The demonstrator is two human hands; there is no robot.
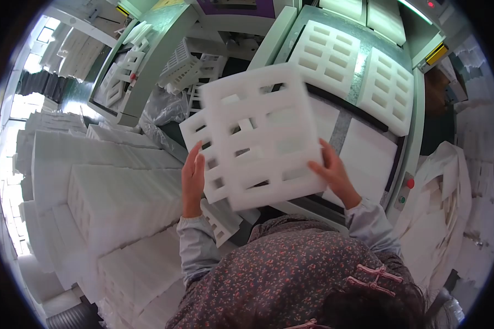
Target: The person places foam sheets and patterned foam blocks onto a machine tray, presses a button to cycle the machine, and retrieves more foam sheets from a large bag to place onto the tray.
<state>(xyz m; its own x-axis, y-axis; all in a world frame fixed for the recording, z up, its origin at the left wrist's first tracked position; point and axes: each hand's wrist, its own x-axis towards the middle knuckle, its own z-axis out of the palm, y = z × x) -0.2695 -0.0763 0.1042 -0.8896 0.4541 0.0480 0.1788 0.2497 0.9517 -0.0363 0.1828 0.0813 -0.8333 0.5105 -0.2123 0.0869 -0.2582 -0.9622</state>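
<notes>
In front of me two white foam sheets with rectangular cutouts overlap at different angles. The front foam sheet (265, 142) is tilted, and my right hand (335, 172) pinches its right edge with the thumb on top. Behind it, the rear foam sheet (195, 125) sticks out to the left. My left hand (192, 181) is against that rear sheet's left edge, its fingers partly hidden. Through several cutouts I see the background; small loose foam pieces show in a few.
A machine bed (343, 131) ahead right carries cut foam sheets (326, 57) and plain ones (365, 156). Red and green buttons (406, 189) sit on its near right corner. Stacked foam (112, 192) fills my left. Another machine (148, 71) with foam scraps stands at the far left.
</notes>
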